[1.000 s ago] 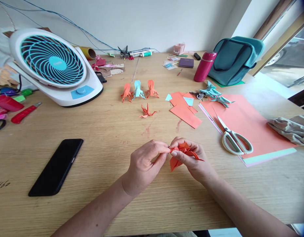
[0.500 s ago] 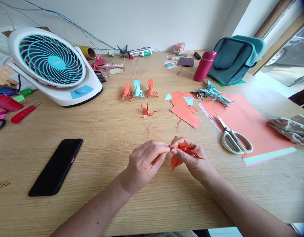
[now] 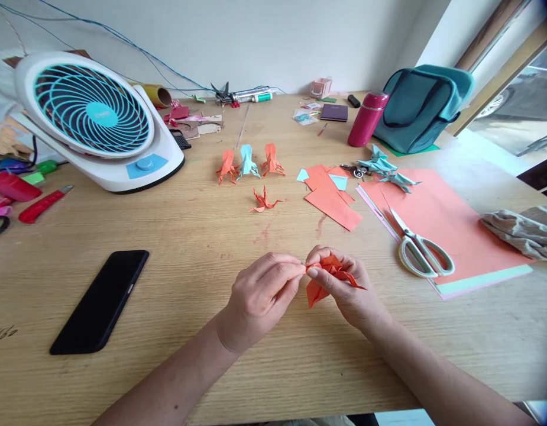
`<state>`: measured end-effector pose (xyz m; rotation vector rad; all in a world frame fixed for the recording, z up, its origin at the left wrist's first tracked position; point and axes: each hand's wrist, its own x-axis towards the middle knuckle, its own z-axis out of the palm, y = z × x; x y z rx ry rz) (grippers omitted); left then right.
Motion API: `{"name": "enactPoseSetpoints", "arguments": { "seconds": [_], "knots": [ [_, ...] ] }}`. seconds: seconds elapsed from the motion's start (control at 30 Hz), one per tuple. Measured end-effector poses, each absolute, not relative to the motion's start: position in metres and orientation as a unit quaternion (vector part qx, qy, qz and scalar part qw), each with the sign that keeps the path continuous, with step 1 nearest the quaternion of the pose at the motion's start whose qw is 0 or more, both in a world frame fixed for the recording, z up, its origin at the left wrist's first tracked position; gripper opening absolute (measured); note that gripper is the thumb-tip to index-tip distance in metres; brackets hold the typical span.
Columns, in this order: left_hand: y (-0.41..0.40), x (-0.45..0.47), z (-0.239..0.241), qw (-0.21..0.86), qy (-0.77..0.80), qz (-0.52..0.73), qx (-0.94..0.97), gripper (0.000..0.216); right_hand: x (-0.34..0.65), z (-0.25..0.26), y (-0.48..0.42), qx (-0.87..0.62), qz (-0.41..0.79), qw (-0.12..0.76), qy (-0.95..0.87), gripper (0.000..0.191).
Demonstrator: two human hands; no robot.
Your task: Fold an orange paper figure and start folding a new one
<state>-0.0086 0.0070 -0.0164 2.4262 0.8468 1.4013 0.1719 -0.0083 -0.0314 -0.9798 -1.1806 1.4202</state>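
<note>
Both my hands meet just above the wooden table point(image 3: 180, 236), near its front edge. My left hand point(image 3: 259, 296) pinches one tip of a small orange folded paper figure point(image 3: 329, 275). My right hand point(image 3: 346, 287) is closed round the body of the same figure, whose pointed flaps stick out to the right and below. Farther back stand three finished paper figures point(image 3: 249, 161), two orange and one light blue, with a smaller orange one point(image 3: 264, 200) lying in front of them.
A black phone point(image 3: 100, 300) lies at the left. Scissors point(image 3: 419, 245) rest on orange paper sheets point(image 3: 450, 225) at the right, beside orange scraps point(image 3: 333, 195) and teal figures point(image 3: 384, 167). A white and teal fan point(image 3: 93, 115), a pink bottle point(image 3: 367, 119), a teal bag point(image 3: 421, 106), a cloth point(image 3: 521, 232).
</note>
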Motion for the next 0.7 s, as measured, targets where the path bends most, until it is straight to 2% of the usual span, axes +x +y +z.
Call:
{"name": "enactPoseSetpoints", "arguments": {
  "seconds": [0.13,0.43,0.7],
  "knots": [
    [0.0068,-0.0115,-0.0187,0.054,0.287,0.461,0.838,0.026,0.1717,-0.0324,-0.0094,-0.405,0.597,0.489,-0.49,0.012],
    [0.0065,-0.0037,-0.0181,0.106,0.298,0.498,0.807,0.023,0.1699,-0.0363,-0.0103,-0.399,0.615,0.487,-0.474,0.012],
    [0.0064,-0.0037,-0.0145,0.106,0.316,0.494,0.803,0.019,0.1699,-0.0368,-0.0097,-0.397,0.613,0.501,-0.464,0.016]
  ]
}}
